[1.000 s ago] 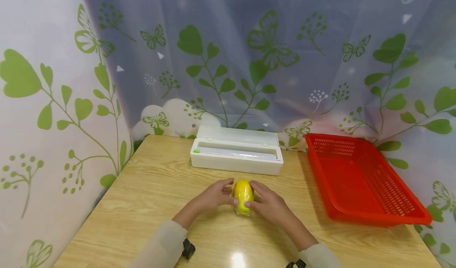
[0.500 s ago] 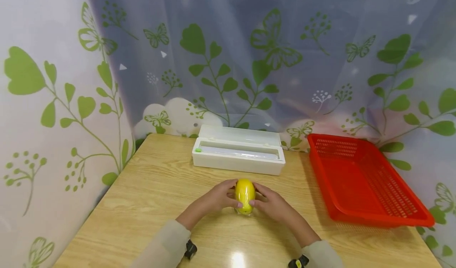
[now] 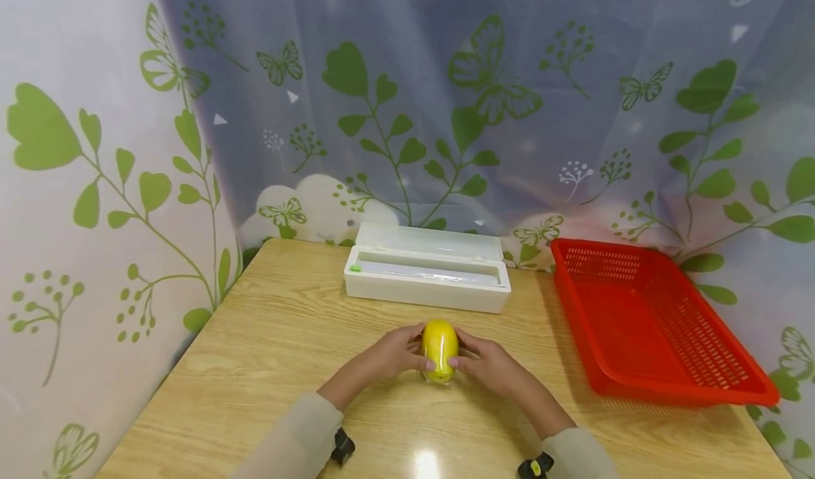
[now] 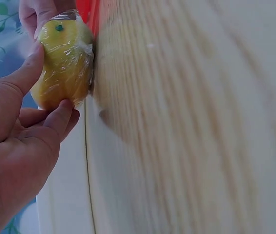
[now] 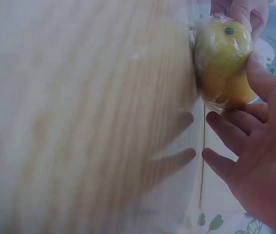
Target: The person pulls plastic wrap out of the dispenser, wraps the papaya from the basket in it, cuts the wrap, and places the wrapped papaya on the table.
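Observation:
A yellow oval fruit wrapped in clear cling film is held between both hands, low over the table. My left hand grips its left side, thumb on the near end and fingers around the far side. From the right, my right hand holds it the same way, its thumb also at the near end. In the left wrist view, the fruit shows a small green stem spot and wrinkled film. The right wrist view shows the fruit against thumb and fingers, with the lower fingers spread off it.
Behind the hands stands a white cling film box, its lid raised and a roll inside. A red plastic basket sits at the right of the wooden table. A patterned curtain closes off the back.
Both hands have drawn closer around the fruit, the fingers now pressed against its sides and film. The fruit appears slightly turned; the whole view has shifted a little.

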`<state>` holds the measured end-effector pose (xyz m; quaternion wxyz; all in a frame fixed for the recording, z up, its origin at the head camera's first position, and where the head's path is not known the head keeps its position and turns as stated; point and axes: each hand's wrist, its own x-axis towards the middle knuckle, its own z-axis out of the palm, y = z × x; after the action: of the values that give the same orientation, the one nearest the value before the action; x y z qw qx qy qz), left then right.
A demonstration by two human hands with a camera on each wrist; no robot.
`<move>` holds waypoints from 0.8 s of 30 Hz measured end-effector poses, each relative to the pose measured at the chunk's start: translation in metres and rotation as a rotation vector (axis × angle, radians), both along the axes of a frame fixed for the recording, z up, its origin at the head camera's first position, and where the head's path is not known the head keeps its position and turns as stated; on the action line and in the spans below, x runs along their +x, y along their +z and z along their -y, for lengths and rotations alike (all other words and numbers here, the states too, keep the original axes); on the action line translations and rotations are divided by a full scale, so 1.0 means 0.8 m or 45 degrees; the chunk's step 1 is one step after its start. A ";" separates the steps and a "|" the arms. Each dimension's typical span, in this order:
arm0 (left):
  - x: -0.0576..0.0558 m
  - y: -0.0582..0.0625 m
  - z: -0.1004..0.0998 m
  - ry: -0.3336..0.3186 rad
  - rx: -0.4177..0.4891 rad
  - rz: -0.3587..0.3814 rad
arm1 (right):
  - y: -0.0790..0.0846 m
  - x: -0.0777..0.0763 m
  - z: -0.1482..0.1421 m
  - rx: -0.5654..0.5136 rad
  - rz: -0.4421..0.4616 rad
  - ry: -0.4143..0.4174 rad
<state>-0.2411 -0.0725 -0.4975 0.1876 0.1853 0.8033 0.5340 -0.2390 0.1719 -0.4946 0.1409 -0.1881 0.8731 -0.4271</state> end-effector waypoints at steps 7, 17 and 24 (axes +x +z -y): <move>0.001 -0.001 0.001 0.007 -0.017 -0.009 | -0.001 -0.001 0.001 -0.006 0.009 0.020; 0.001 0.000 0.002 0.006 -0.009 -0.011 | -0.002 -0.003 0.003 0.026 -0.016 -0.017; 0.005 0.004 0.000 -0.015 -0.043 -0.038 | -0.006 -0.001 -0.005 0.078 -0.064 -0.030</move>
<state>-0.2367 -0.0723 -0.4941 0.1819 0.1948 0.8139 0.5162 -0.2400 0.1756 -0.4992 0.1194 -0.1841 0.8912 -0.3971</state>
